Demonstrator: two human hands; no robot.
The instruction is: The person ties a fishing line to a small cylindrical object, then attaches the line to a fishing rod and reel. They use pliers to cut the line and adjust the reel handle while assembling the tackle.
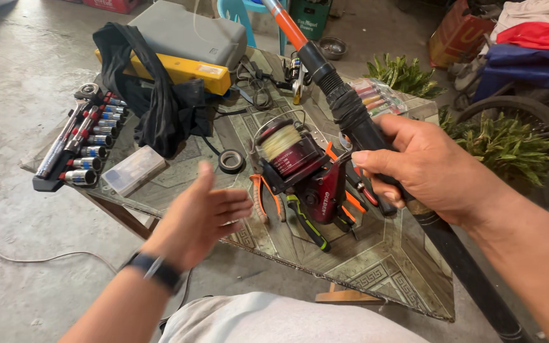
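Rod and reel over the table

Right hand (430, 168) grips the rod (357, 124), reel (303, 168) hanging left of it; left hand (201, 216) just left of that; pliers (268, 197) beneath, socket set (84, 143) far left on the table (382, 260)

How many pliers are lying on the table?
2 clearly: orange-handled pliers beside the open left hand, and green-and-black-handled pliers below the red reel. More tools may hide behind the reel.
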